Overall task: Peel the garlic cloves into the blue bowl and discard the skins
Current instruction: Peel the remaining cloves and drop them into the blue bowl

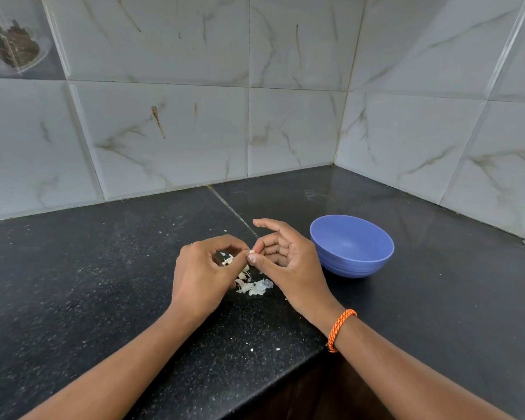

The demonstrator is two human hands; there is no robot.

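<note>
Head cam, close, down at counter

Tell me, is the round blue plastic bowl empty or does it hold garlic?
Empty: the round blue plastic bowl shows only its bare inner wall.

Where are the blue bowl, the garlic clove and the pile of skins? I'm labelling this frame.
blue bowl (353, 263): head view, on its outer wall facing the camera.
garlic clove (251, 252): head view, on the bit showing between both hands' fingertips.
pile of skins (255, 287): head view, on the flakes lying on the counter.

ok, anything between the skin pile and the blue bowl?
Head view: only the right hand and its wrist cross that stretch, between the garlic skins and the blue bowl; the black counter there looks otherwise bare.
</note>
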